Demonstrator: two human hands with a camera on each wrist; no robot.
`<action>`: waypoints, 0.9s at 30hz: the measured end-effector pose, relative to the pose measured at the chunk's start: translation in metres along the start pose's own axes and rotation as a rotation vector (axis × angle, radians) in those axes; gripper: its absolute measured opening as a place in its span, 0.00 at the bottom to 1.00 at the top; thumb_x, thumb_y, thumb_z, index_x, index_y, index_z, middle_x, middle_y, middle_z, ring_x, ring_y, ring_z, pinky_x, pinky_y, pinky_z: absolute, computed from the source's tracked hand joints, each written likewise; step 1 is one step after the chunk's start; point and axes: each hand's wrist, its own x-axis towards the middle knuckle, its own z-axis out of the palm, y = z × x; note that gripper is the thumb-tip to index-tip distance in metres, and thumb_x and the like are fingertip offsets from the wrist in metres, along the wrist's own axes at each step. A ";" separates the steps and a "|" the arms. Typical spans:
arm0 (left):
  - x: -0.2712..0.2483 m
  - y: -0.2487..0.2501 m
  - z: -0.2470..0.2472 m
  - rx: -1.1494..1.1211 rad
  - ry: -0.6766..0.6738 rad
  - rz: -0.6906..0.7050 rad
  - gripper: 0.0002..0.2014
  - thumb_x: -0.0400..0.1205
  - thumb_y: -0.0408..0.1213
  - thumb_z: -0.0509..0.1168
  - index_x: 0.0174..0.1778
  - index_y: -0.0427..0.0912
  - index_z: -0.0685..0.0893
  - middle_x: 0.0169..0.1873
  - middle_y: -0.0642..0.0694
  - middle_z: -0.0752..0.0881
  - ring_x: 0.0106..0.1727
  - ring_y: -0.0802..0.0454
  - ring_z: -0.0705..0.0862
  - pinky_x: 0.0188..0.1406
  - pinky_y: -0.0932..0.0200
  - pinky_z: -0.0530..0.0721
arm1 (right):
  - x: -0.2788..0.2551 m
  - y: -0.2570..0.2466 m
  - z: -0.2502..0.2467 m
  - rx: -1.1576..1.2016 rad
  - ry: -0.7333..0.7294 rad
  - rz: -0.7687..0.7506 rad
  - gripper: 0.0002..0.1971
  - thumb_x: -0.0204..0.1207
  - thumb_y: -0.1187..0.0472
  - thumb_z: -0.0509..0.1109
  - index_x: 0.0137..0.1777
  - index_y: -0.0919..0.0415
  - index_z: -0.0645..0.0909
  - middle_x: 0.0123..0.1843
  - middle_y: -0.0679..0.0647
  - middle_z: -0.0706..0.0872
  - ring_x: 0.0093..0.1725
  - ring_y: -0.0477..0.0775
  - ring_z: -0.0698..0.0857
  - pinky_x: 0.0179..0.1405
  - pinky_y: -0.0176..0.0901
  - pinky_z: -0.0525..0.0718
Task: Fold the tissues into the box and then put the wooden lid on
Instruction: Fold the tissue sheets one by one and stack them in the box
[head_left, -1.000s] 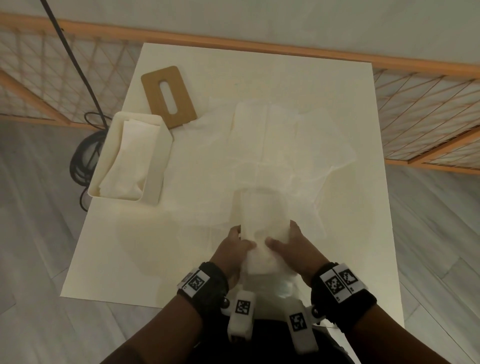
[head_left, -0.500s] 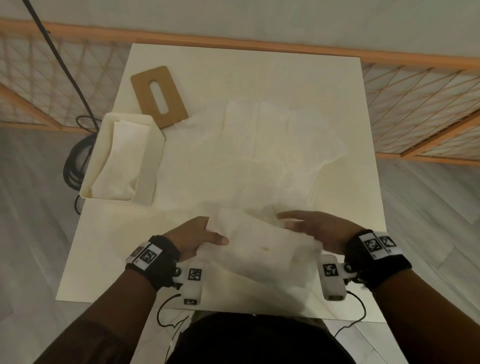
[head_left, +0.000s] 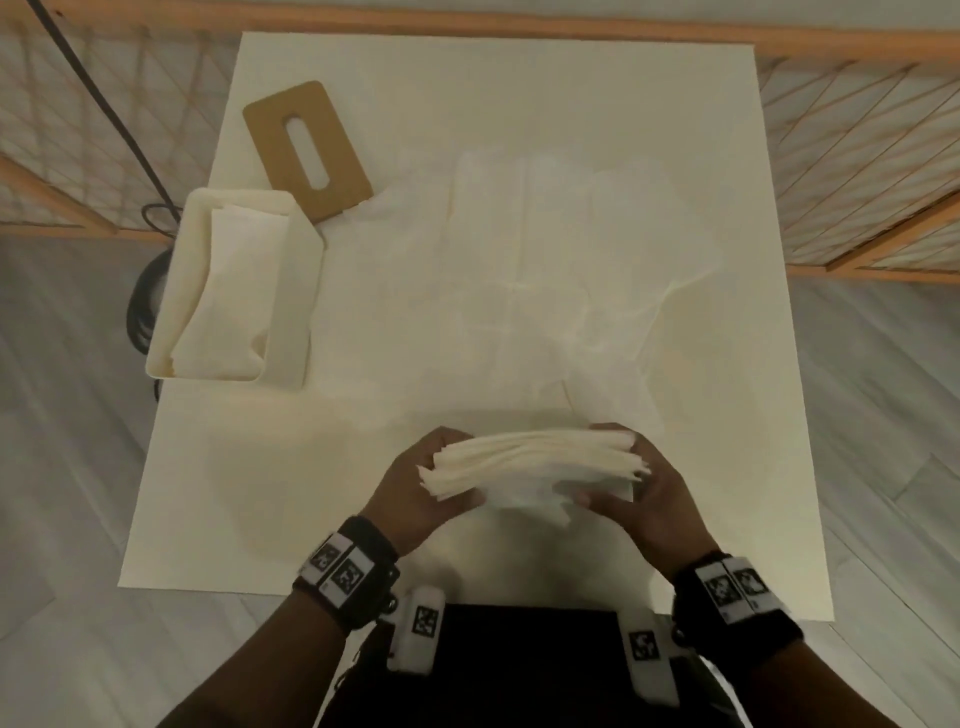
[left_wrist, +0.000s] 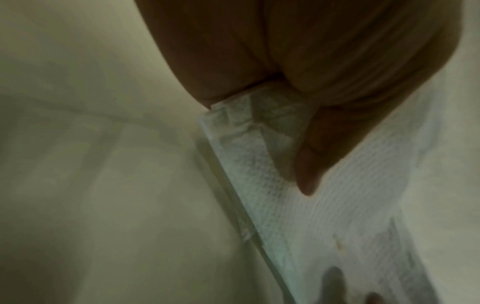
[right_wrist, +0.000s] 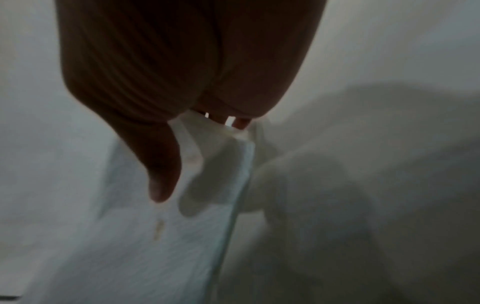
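A folded stack of white tissues (head_left: 535, 465) stands on edge above the near middle of the table, held at both ends. My left hand (head_left: 421, 488) grips its left end, thumb on the near face (left_wrist: 309, 164). My right hand (head_left: 636, 488) grips the right end, thumb likewise on the near face (right_wrist: 161, 176). The open cream box (head_left: 291, 291) stands at the table's left edge with folded tissues (head_left: 228, 301) inside. The wooden lid (head_left: 306, 148) with its slot lies flat behind the box. Several unfolded tissues (head_left: 545, 260) lie spread over the table's middle.
The cream table (head_left: 727, 467) ends close to my body and at the box's left side. A wooden lattice railing (head_left: 857, 156) runs behind and to both sides. A black cable (head_left: 104, 93) hangs at the far left, coiled on the floor.
The stack, first upright between both hands close together, was turned sideways and tipped onto its edge. Both hands moved apart to its ends.
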 end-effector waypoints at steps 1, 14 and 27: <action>0.002 0.000 0.002 0.014 0.035 0.020 0.22 0.71 0.38 0.81 0.59 0.47 0.83 0.53 0.49 0.90 0.55 0.48 0.89 0.57 0.52 0.85 | 0.002 0.004 0.003 -0.021 0.045 -0.010 0.28 0.64 0.75 0.85 0.62 0.56 0.84 0.55 0.42 0.93 0.56 0.40 0.90 0.53 0.27 0.82; 0.013 0.005 0.019 -0.022 0.134 0.137 0.30 0.64 0.34 0.88 0.57 0.48 0.80 0.52 0.51 0.88 0.50 0.53 0.87 0.49 0.55 0.85 | 0.006 0.019 0.006 -0.028 0.030 -0.137 0.26 0.66 0.78 0.83 0.61 0.57 0.85 0.54 0.39 0.93 0.53 0.38 0.90 0.52 0.29 0.83; 0.012 -0.002 0.015 0.194 0.151 0.199 0.23 0.72 0.33 0.79 0.62 0.50 0.81 0.55 0.54 0.87 0.57 0.57 0.88 0.58 0.63 0.83 | 0.014 0.015 -0.004 -0.241 0.040 -0.207 0.17 0.67 0.40 0.78 0.55 0.40 0.84 0.48 0.38 0.89 0.52 0.24 0.85 0.55 0.25 0.80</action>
